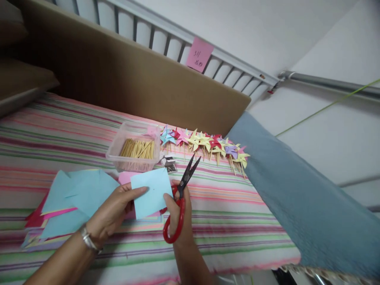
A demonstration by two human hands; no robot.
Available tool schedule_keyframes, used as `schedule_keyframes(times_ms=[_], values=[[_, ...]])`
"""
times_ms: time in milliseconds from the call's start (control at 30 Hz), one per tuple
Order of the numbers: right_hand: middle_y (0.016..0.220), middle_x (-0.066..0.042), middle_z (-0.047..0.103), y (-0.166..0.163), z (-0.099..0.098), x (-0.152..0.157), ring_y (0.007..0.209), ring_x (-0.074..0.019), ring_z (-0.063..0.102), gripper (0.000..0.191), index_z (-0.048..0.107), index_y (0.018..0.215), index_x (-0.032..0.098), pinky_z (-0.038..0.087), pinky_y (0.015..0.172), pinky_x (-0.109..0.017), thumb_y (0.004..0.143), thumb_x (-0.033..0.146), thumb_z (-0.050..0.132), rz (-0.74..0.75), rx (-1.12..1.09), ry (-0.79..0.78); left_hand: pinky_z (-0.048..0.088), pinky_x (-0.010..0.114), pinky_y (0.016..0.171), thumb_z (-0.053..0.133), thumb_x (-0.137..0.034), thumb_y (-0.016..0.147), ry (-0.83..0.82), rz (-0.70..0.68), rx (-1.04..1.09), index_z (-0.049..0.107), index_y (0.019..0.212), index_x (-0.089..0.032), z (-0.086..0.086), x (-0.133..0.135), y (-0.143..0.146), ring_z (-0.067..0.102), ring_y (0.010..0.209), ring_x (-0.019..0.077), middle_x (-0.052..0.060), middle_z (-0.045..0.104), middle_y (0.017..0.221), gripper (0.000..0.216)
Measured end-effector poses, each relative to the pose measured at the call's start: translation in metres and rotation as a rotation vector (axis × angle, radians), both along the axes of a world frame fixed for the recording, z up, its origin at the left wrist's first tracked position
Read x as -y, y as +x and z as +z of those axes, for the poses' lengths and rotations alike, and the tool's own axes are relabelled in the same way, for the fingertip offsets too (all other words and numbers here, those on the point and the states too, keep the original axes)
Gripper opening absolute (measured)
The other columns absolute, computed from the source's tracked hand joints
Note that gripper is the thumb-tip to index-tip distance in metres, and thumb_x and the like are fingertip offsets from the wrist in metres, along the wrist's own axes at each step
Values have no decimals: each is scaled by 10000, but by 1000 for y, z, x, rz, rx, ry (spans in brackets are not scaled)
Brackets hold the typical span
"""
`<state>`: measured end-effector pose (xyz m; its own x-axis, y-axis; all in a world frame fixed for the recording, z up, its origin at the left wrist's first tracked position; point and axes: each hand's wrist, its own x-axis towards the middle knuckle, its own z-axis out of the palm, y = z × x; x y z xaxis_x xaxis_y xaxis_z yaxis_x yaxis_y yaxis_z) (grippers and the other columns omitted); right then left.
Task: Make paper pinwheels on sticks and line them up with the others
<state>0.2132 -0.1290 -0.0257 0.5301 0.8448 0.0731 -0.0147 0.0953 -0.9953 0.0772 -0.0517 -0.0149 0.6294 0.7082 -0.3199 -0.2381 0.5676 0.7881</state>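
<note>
A square of light blue paper (154, 200) with a small dark dot near its middle is raised over the striped cloth. My left hand (118, 204) pinches its left edge, thumb on top. My right hand (178, 209) has its thumb against the paper's right edge and also holds red-handled scissors (187, 176). Their dark blades are parted and point away from me. Under and left of my left hand lies a loose pile of cut blue paper (80, 190) with pink, red and yellow sheets. Pink paper (126, 178) shows partly behind the held square.
Behind the paper, a clear plastic box (133, 162) holds several wooden sticks. Beside it sits a small open box of dark bits (170, 163). Finished paper pinwheels (204, 142) line the cardboard panel (148, 83). Striped cloth (237, 233) covers the table, whose edge falls at right.
</note>
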Motion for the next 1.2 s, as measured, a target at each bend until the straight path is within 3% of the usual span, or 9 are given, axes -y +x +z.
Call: schedule_keyframes(times_ms=[100,200,300,467,600,733,933,1200], values=[[769,22,520,-6,0,-2,569,-104,502,282,475,1049,210,418,458,-193,780,232,554,-32,-27,-9,491,322,827,726,-292,668,-23,93,41,707,909,-161,-7,11,14,670,816,221,69,747,875,275],[808,8,546,-10,-2,-3,623,-116,524,283,486,1040,208,431,497,-202,770,223,569,-1,-8,-29,487,327,832,734,-297,655,20,162,-17,699,946,-167,-10,11,16,673,814,224,53,750,864,321],[770,20,534,-11,-6,-3,625,-115,527,302,496,1048,210,441,536,-212,756,212,573,59,11,-78,500,321,771,745,-312,636,93,221,-110,698,925,-150,-6,0,4,674,771,228,58,751,824,335],[795,-7,589,-13,-7,1,678,-132,556,358,508,1096,187,455,611,-228,746,203,581,296,117,-173,501,286,647,770,-267,589,179,312,-249,704,804,-128,7,-30,-33,662,664,212,54,740,729,264],[685,27,528,-20,-3,5,582,-101,493,309,585,1043,177,415,560,-210,739,229,601,465,191,-262,463,262,506,768,-264,574,154,323,-334,705,728,-143,16,-45,-58,621,531,186,39,721,644,206],[541,70,387,-25,-11,7,452,-70,361,282,627,982,168,314,437,-187,734,300,604,552,230,-353,454,254,497,775,-247,553,141,335,-327,704,698,-153,19,-49,-68,606,513,175,26,707,601,187],[524,71,344,-27,-19,8,437,-70,320,248,636,905,172,257,410,-187,740,354,603,577,285,-418,467,260,548,777,-256,543,163,334,-302,700,737,-126,22,-51,-73,628,560,187,48,725,654,245],[516,75,320,-31,-5,11,464,-77,312,195,638,864,177,242,435,-193,731,318,615,581,284,-460,476,282,576,760,-265,567,174,274,-326,691,736,-113,20,-50,-76,643,586,206,67,732,684,237]])
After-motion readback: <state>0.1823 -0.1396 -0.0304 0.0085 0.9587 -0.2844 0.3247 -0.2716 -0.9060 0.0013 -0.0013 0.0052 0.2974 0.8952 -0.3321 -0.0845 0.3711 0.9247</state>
